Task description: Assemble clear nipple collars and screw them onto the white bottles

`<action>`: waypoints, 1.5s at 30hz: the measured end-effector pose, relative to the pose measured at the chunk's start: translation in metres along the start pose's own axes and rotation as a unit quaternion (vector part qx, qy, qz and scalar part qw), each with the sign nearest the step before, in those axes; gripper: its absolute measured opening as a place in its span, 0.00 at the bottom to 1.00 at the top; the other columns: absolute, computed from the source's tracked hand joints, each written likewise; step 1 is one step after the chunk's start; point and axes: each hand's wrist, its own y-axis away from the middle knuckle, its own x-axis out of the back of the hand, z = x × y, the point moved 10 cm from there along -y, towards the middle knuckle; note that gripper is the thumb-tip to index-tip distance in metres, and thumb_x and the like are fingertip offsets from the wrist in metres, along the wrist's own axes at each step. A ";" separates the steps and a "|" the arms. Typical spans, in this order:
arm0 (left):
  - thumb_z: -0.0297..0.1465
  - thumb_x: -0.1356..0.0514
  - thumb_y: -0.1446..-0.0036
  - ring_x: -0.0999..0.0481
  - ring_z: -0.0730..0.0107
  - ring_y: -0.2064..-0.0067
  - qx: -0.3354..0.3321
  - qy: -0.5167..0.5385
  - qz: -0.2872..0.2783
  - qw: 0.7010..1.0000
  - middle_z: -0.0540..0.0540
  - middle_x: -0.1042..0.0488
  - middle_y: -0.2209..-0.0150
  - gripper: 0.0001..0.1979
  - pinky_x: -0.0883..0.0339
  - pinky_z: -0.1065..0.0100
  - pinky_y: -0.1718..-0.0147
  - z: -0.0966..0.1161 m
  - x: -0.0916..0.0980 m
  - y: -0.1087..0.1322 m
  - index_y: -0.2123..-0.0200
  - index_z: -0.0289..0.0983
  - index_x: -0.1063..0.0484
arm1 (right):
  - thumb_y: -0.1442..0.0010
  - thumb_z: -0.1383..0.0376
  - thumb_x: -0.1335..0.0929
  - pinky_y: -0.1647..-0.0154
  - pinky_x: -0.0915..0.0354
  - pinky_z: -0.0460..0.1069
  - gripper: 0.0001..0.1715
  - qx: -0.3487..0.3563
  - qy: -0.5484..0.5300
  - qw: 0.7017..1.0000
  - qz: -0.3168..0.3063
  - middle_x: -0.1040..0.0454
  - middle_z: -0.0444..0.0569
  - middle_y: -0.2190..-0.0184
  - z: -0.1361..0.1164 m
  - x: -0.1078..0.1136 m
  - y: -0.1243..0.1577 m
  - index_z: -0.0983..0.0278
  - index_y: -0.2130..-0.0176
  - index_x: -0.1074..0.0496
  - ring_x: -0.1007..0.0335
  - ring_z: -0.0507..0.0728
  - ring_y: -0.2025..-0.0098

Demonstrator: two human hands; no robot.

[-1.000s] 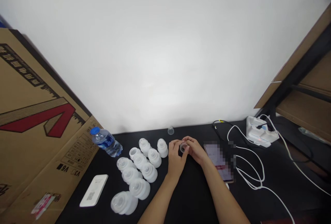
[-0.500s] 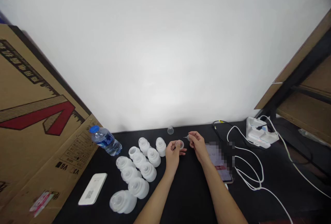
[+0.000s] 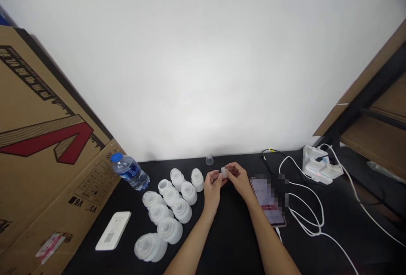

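Note:
A small whitish translucent ring-shaped piece [image 3: 224,172] is between my two hands above the black table. My left hand [image 3: 213,184] grips its left side with the fingers closed. From the right, my right hand [image 3: 237,177] pinches the same piece; any smaller part inside its fingers is hidden. A clear dome cap [image 3: 209,160] stands on the table near the wall, just beyond my left hand. Several white bottles with clear domed caps [image 3: 169,229] are grouped left of my left arm, and one bottle without a cap [image 3: 163,186] is among them.
A water bottle [image 3: 130,171] leans by the cardboard box [image 3: 79,199] at the left, with a white flat device [image 3: 113,230] nearer. Right of my right hand are a phone [image 3: 269,207], white cables [image 3: 304,220] and a power strip [image 3: 320,165].
My right hand has moved left to meet my left hand. The small pointed piece it held apart is now hidden at the ring, which has been turned on its side.

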 end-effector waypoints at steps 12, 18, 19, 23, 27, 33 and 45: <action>0.49 0.25 0.43 0.15 0.50 0.46 -0.006 -0.045 -0.005 0.999 0.35 0.16 0.49 0.28 0.19 0.51 0.45 0.006 -0.002 0.000 0.48 0.35 0.20 | 0.39 0.50 0.22 0.62 0.29 0.53 0.18 -0.025 -0.050 0.997 -0.053 0.17 0.49 0.64 0.001 -0.007 0.001 0.59 0.56 0.19 0.23 0.60 0.63; 0.45 0.25 0.42 0.14 0.53 0.47 -0.049 -0.096 -0.008 0.994 0.36 0.16 0.48 0.26 0.19 0.54 0.47 0.014 -0.002 0.002 0.47 0.37 0.22 | 0.41 0.52 0.22 0.71 0.38 0.49 0.18 -0.092 -0.110 0.988 -0.054 0.22 0.44 0.73 0.009 -0.005 0.001 0.60 0.56 0.18 0.33 0.54 0.73; 0.44 0.25 0.42 0.14 0.53 0.47 -0.054 -0.099 -0.008 0.994 0.36 0.16 0.48 0.25 0.19 0.54 0.47 0.015 -0.003 0.003 0.47 0.37 0.21 | 0.41 0.52 0.22 0.72 0.40 0.49 0.18 -0.101 -0.117 0.986 -0.056 0.23 0.43 0.74 0.011 -0.006 0.002 0.60 0.56 0.18 0.34 0.53 0.74; 0.44 0.25 0.41 0.16 0.50 0.44 -0.062 -0.122 -0.006 0.991 0.34 0.17 0.46 0.25 0.19 0.53 0.47 0.018 -0.002 0.004 0.46 0.37 0.21 | 0.43 0.54 0.22 0.72 0.42 0.48 0.17 -0.126 -0.132 0.981 -0.063 0.24 0.43 0.75 0.013 -0.010 0.003 0.61 0.57 0.17 0.36 0.53 0.74; 0.44 0.26 0.41 0.15 0.49 0.44 -0.070 -0.134 0.001 0.989 0.34 0.17 0.45 0.25 0.20 0.51 0.46 0.018 -0.001 0.005 0.45 0.37 0.20 | 0.44 0.57 0.23 0.72 0.41 0.48 0.21 -0.174 -0.205 0.962 -0.055 0.24 0.44 0.73 0.019 -0.014 0.007 0.61 0.52 0.18 0.34 0.54 0.72; 0.42 0.25 0.42 0.14 0.50 0.47 -0.079 -0.130 0.027 0.988 0.35 0.15 0.49 0.25 0.19 0.50 0.45 0.020 0.006 0.004 0.46 0.36 0.20 | 0.45 0.60 0.25 0.72 0.40 0.48 0.30 -0.207 -0.266 0.938 -0.077 0.22 0.45 0.70 0.014 -0.026 0.015 0.60 0.43 0.23 0.32 0.55 0.70; 0.41 0.24 0.44 0.13 0.49 0.48 -0.092 -0.129 0.031 0.987 0.36 0.14 0.51 0.21 0.20 0.50 0.45 0.018 0.006 0.005 0.52 0.36 0.17 | 0.44 0.52 0.23 0.72 0.39 0.48 0.20 -0.203 -0.243 0.943 -0.101 0.22 0.48 0.67 0.016 -0.030 0.018 0.60 0.57 0.22 0.34 0.54 0.72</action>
